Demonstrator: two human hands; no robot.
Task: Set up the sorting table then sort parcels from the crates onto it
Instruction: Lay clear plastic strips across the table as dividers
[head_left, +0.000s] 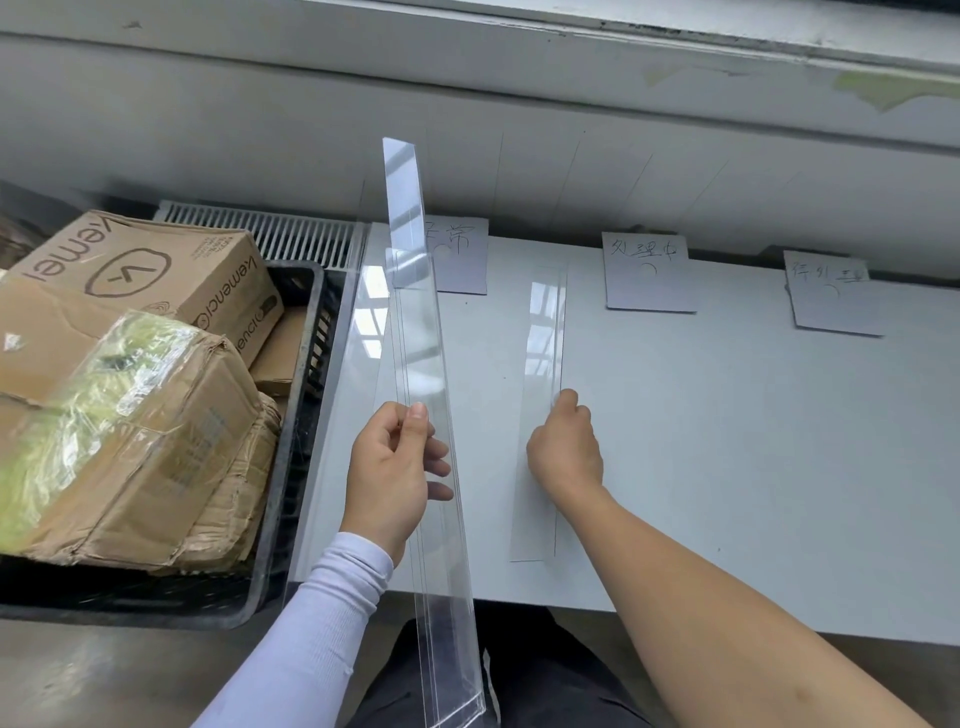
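A: Which step is this, setup or sorting?

B: I judge it is setup. The left hand (392, 470) holds a stack of clear strips (421, 374), tilted up above the left part of the tabletop (727, 441). The thumb and fingers (418, 418) pinch the stack near its lower half.

A: And the right hand (563, 449)?

B: It rests on one strip (543, 395) that lies flat on the tabletop, between the first card (460, 257) and the second card (649, 273). The fingers are curled down on the strip. Whether they pinch it or only press it, I cannot tell.

A: So the strips are dividers?

B: I think so. Three cards with handwriting lie along the far edge, and the third card (831, 293) is far to the right. The flat strip lies along a thin line, so it seems to mark a border between two zones.

A: Where are the parcels?

B: In the black crate (291, 441) just beside the left edge of the tabletop. The boxes (135, 395) are piled inside; none is on the tabletop yet.

A: What does the next move need?

B: Probably to line up this strip well, then take one more from the stack for the gap between the second and third card. The strips are thin and slippery, so a careful pinch is needed to separate only one.
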